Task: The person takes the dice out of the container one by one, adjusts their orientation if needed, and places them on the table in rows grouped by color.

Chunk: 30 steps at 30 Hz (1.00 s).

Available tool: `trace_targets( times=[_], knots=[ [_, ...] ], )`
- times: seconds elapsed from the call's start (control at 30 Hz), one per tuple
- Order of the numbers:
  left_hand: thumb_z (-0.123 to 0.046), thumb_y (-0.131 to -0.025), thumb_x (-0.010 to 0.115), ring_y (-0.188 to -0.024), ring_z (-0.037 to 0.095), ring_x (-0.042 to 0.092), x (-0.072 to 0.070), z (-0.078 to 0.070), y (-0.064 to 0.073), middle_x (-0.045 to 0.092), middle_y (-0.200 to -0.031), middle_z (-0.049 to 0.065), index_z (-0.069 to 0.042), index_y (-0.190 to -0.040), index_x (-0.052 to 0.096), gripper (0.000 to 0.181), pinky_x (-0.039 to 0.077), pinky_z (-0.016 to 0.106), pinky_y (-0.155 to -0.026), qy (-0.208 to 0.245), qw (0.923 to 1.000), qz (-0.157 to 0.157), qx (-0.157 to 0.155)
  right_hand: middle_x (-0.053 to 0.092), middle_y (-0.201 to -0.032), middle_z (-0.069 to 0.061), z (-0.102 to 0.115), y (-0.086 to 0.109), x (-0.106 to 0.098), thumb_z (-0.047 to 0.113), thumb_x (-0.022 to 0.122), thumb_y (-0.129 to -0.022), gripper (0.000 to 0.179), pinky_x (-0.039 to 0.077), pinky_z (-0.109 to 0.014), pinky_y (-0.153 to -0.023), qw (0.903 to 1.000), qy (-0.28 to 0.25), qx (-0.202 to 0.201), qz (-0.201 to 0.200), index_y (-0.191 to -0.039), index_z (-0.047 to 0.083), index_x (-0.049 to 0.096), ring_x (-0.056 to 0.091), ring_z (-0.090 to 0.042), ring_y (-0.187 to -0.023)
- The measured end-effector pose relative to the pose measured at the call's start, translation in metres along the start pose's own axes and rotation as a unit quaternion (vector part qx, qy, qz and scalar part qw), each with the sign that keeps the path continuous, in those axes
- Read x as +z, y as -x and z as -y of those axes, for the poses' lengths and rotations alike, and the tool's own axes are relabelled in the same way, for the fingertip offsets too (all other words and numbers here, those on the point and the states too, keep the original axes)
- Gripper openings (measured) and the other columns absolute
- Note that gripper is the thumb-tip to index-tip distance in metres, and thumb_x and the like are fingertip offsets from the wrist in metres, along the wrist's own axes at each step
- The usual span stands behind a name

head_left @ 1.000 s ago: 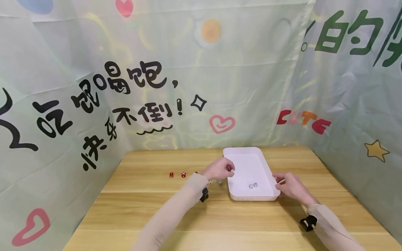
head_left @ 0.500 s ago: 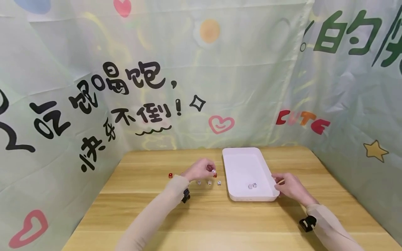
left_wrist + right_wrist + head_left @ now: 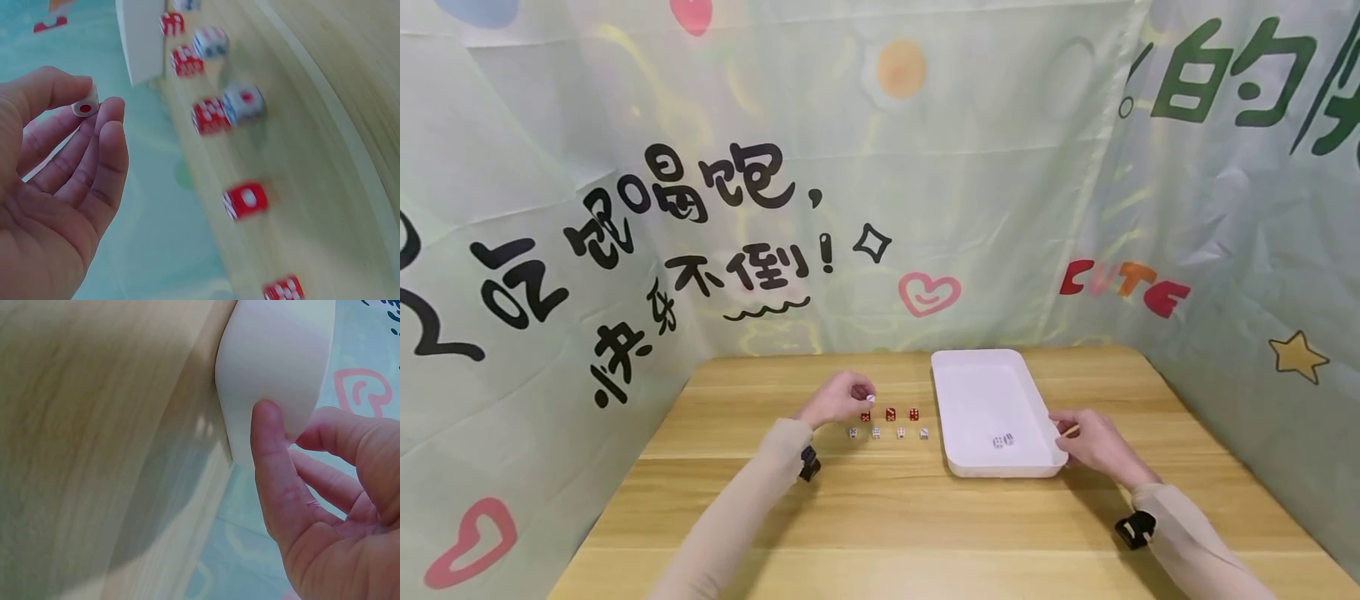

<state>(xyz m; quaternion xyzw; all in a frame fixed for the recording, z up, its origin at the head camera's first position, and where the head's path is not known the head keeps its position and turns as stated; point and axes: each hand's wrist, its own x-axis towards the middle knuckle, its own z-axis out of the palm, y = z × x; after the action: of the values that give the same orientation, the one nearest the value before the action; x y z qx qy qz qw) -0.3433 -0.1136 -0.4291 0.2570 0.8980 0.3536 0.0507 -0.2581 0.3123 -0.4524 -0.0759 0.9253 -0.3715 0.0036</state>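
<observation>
My left hand point(image 3: 838, 398) pinches a white die point(image 3: 85, 105) between thumb and fingertips, its single red dot showing in the left wrist view. The hand hovers above the left part of a row of red dice point(image 3: 891, 414). Nearer the front lies a row of white dice point(image 3: 876, 433). To the right stands a white tray point(image 3: 951, 450) with two white dice point(image 3: 997, 442) near its front end. At the tray's right side, my right hand point(image 3: 1097, 446) grips the wall; in the right wrist view a fingertip lies against the outer face and the thumb reaches the rim.
Everything stands on a wooden table point(image 3: 880, 517). Printed cloth point(image 3: 1000, 208) hangs close behind it and along both sides. In the left wrist view, further red dice point(image 3: 245, 200) lie left of the paired ones.
My left hand has moved left from over the tray's left edge, carrying a white die past the dice rows, uncovering dice on the right. My right hand stays on the tray.
</observation>
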Motion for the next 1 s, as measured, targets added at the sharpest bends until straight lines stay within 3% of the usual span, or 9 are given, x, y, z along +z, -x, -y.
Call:
trace_targets(
  times=[0.3,0.43,0.53,0.7,0.87,1.0],
  knots=[
    [0.000,-0.080,0.073,-0.080,0.015,0.064,-0.021,0.029,0.020,0.070,-0.087,0.006,0.004,-0.100,0.069,0.021,0.055,0.031,-0.077,-0.012,0.9992,-0.007,-0.036,0.064,-0.098,-0.023,0.001,-0.001,0.001,-0.006,0.061,-0.082,0.045,0.056,-0.031,-0.056,1.0000,-0.003,-0.006,-0.003,-0.126,-0.017,0.054,0.063,-0.024,-0.081],
    [0.003,-0.078,0.073,-0.076,0.016,0.065,-0.024,0.038,0.026,0.070,-0.086,0.007,0.002,-0.095,0.070,0.017,0.056,0.030,-0.074,-0.031,0.9979,0.027,-0.049,0.064,-0.097,-0.023,0.001,-0.001,0.001,-0.006,0.061,-0.083,0.045,0.056,-0.031,-0.055,1.0000,0.000,-0.004,-0.001,-0.126,-0.017,0.054,0.063,-0.023,-0.078],
    [0.001,-0.079,0.074,-0.076,0.015,0.063,-0.023,0.041,0.028,0.069,-0.086,0.005,-0.002,-0.091,0.071,0.013,0.055,0.029,-0.073,-0.060,0.9954,0.052,-0.054,0.064,-0.097,-0.023,0.001,-0.001,0.001,-0.005,0.061,-0.083,0.045,0.056,-0.031,-0.055,1.0000,0.003,-0.003,-0.001,-0.126,-0.017,0.054,0.063,-0.023,-0.078],
    [0.000,-0.078,0.075,-0.075,0.013,0.059,-0.020,0.041,0.029,0.066,-0.080,-0.001,-0.006,-0.083,0.071,0.009,0.053,0.028,-0.071,-0.103,0.9911,0.059,-0.060,0.065,-0.097,-0.022,0.000,-0.002,0.001,-0.005,0.062,-0.082,0.046,0.056,-0.030,-0.056,1.0000,0.005,-0.005,-0.005,-0.126,-0.016,0.055,0.063,-0.024,-0.080],
    [0.002,-0.078,0.076,-0.073,0.013,0.060,-0.017,0.043,0.032,0.065,-0.078,-0.002,-0.009,-0.080,0.070,0.012,0.053,0.026,-0.067,-0.113,0.9858,0.076,-0.098,0.064,-0.098,-0.022,0.000,-0.002,0.000,-0.006,0.061,-0.082,0.046,0.056,-0.031,-0.056,1.0000,0.001,-0.005,-0.004,-0.126,-0.016,0.054,0.063,-0.024,-0.082],
    [0.002,-0.077,0.077,-0.072,0.014,0.059,-0.014,0.043,0.033,0.064,-0.079,-0.001,-0.008,-0.080,0.070,0.013,0.052,0.027,-0.065,-0.119,0.9843,0.080,-0.102,0.064,-0.098,-0.022,-0.001,-0.001,0.001,-0.006,0.062,-0.083,0.046,0.056,-0.031,-0.056,1.0000,0.000,0.001,-0.001,-0.127,-0.016,0.054,0.062,-0.023,-0.081]
  ],
)
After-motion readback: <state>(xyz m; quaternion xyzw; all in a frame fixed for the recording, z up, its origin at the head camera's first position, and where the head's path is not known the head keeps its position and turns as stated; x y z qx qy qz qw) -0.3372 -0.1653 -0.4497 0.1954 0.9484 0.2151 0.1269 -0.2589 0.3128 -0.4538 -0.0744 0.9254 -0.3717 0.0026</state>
